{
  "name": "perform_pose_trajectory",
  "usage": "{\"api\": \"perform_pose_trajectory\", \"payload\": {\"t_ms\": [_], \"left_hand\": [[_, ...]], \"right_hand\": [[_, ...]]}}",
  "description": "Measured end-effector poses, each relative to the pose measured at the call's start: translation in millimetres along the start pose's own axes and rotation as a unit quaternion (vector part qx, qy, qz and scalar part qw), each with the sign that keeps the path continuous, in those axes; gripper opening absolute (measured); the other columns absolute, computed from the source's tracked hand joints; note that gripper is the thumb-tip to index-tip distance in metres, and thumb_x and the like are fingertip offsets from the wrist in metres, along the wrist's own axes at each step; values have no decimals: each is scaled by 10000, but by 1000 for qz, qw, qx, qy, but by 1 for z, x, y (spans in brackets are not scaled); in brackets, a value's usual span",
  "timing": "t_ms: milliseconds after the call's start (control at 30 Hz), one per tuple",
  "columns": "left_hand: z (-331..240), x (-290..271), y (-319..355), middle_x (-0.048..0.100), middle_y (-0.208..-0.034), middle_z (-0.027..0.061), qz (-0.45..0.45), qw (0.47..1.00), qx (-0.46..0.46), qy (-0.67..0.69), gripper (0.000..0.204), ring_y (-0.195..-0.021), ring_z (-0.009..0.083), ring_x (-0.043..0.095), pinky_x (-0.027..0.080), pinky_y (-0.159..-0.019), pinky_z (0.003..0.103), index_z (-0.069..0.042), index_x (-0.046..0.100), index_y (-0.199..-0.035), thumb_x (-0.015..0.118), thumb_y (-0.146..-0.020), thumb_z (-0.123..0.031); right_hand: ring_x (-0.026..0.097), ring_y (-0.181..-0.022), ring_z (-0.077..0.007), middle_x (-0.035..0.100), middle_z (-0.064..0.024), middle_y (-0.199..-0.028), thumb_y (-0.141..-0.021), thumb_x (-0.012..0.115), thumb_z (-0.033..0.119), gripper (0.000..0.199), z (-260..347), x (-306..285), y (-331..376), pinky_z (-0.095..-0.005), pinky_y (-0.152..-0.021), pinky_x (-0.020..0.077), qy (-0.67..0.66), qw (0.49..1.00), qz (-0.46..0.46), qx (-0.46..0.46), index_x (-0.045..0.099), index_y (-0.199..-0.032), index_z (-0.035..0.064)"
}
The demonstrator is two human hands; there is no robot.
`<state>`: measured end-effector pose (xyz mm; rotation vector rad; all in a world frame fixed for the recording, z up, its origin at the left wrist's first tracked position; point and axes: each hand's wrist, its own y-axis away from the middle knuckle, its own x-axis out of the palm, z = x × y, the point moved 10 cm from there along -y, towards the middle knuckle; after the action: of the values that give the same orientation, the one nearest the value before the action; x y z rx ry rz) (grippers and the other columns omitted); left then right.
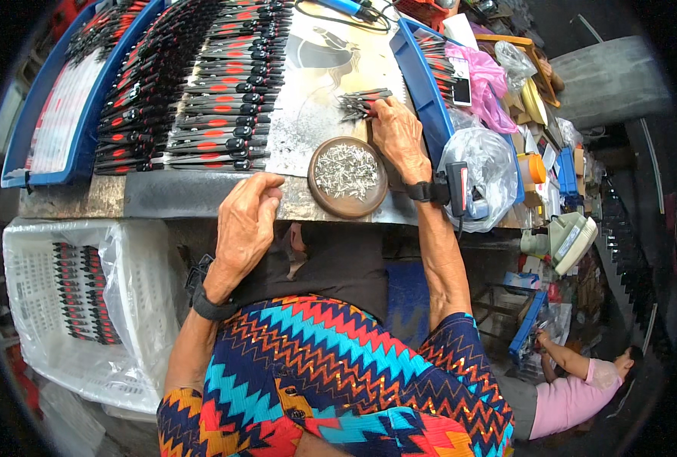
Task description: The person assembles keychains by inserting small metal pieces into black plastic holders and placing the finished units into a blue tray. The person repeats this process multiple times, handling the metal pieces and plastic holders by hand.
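Note:
My right hand point(398, 135) reaches over the workbench to a small pile of slender grey-black parts point(360, 100). Its fingertips are drawn together at the pile's right end, on one or more of these parts; exactly how many is hidden. My left hand point(247, 217) hovers by the bench's front edge, fingers loosely bent and thumb apart, with nothing visible in it. Between the hands, nearer the right wrist, sits a round brown bowl point(318, 196) full of small silvery metal pieces point(346, 173). Left of it lie stacked rows of slim black-and-grey tools with red ovals point(220, 122).
A blue tray point(19, 177) stands far left, another blue bin point(422, 95) to the right beside a clear plastic bag point(479, 171). Below left is a white plastic-lined basket point(34, 305) holding more tools. A blue-handled tool point(342, 6) lies at the back. Another person point(578, 396) works lower right.

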<state>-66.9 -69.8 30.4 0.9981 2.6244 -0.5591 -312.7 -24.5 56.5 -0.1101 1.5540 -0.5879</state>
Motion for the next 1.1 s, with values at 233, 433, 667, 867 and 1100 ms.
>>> {"api": "perform_pose_trajectory", "payload": {"t_ms": [233,433,667,867,1100], "left_hand": [[0,1,-4,616,-806,147,1,999,-30,41,169,-715,219,600,467,-674,318,29,578,-965,499,-818,7],[6,13,-8,610,-782,42,27,957,-125,259,192,-659,70,496,410,-628,207,21,577,-1017,452,-923,-91],[-2,35,2,614,-788,90,84,825,-178,529,258,-669,130,567,457,-626,237,5,536,-973,510,-940,-249],[-3,51,7,632,-794,107,118,800,-198,554,263,-672,127,583,465,-651,221,6,523,-1020,616,-878,-195],[-5,50,12,639,-798,101,145,818,-210,516,322,-687,103,582,458,-663,209,51,544,-1068,626,-864,-184]], "right_hand": [[549,-794,-305,536,-105,-807,-729,570,54,92,21,-15,-3,-399,-671,429,-24,999,11,-43,520,-805,43],[531,-760,-192,574,-18,-744,-770,570,119,37,103,-60,7,-348,-670,390,-111,970,-49,-211,569,-804,104],[520,-833,-173,513,-5,-826,-712,580,257,241,167,-95,44,-337,-701,415,-120,922,-81,-359,568,-911,120],[532,-884,-181,545,-25,-908,-695,567,226,259,166,-105,53,-347,-748,429,-111,918,-92,-370,582,-922,102],[573,-846,-271,607,-98,-864,-698,584,55,136,30,-95,-14,-376,-723,451,-4,987,-84,-134,591,-833,77]]}}
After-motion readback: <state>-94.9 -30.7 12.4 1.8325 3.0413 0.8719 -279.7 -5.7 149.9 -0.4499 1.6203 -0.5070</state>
